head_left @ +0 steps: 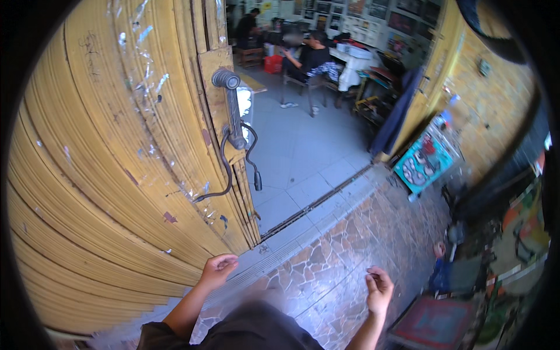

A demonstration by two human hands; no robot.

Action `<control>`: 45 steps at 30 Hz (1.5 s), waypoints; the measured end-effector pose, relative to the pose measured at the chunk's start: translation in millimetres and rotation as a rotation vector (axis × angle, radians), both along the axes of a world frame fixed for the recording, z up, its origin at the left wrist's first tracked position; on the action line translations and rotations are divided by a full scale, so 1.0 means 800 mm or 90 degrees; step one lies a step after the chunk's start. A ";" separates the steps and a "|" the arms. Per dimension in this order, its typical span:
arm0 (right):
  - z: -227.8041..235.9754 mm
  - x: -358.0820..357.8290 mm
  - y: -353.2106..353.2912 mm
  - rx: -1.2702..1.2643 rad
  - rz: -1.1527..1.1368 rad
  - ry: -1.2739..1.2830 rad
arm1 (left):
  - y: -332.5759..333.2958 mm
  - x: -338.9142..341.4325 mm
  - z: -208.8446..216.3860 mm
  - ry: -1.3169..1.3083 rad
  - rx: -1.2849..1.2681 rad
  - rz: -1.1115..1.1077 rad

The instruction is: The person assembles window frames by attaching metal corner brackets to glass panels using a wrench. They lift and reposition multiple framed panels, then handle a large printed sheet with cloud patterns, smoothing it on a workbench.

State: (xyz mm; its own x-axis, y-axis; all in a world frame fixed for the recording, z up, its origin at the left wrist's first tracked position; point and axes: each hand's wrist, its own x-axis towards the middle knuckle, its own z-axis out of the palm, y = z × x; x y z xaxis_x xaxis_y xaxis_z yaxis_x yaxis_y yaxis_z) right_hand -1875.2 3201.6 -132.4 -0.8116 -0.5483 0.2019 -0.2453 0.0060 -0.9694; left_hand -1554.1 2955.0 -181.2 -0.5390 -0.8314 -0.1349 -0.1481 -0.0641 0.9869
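Observation:
My left hand point(219, 270) hangs in front of my body, near the foot of a yellow slatted door point(146, 175). Its fingers are loosely bent, and I see nothing held in them. Off to the right, over the stone-patterned floor point(332, 262), my right hand point(380, 290) is raised with fingers half curled and a gap by the thumb. It appears to hold nothing and touches nothing. A metal door handle point(234, 114) sits on the door's edge, above and ahead of my left hand, with a dark cable lock point(255, 157) looped through it.
A floor track point(318, 201) crosses the doorway into a grey-floored room. Inside, one person point(315, 58) sits on a chair; another point(248, 29) is farther back. To the right stand a turquoise painted box point(424, 162), a dark curtain point(396, 114) and a red-and-grey panel point(434, 321).

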 end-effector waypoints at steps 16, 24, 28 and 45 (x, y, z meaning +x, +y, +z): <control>0.009 -0.389 -0.417 0.193 0.529 0.039 | -0.186 -0.423 -0.038 0.197 0.150 0.254; -0.009 -0.633 -0.585 0.180 0.505 0.015 | -0.343 -0.551 -0.076 0.199 0.299 0.521; 0.005 -0.719 -0.693 0.132 0.564 0.081 | -0.388 -0.555 -0.123 0.334 0.449 0.746; 0.058 -0.389 -1.195 0.006 1.107 0.220 | -0.581 -0.329 -0.186 0.692 0.101 1.029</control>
State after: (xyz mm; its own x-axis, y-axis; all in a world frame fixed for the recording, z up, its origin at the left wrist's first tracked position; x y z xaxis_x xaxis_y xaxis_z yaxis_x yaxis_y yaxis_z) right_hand -2186.4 2245.5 -86.0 0.7293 -0.6500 0.2137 -0.1477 -0.4545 -0.8784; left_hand -1817.4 2490.0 -329.9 0.7004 -0.5649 -0.4362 0.6998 0.4233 0.5754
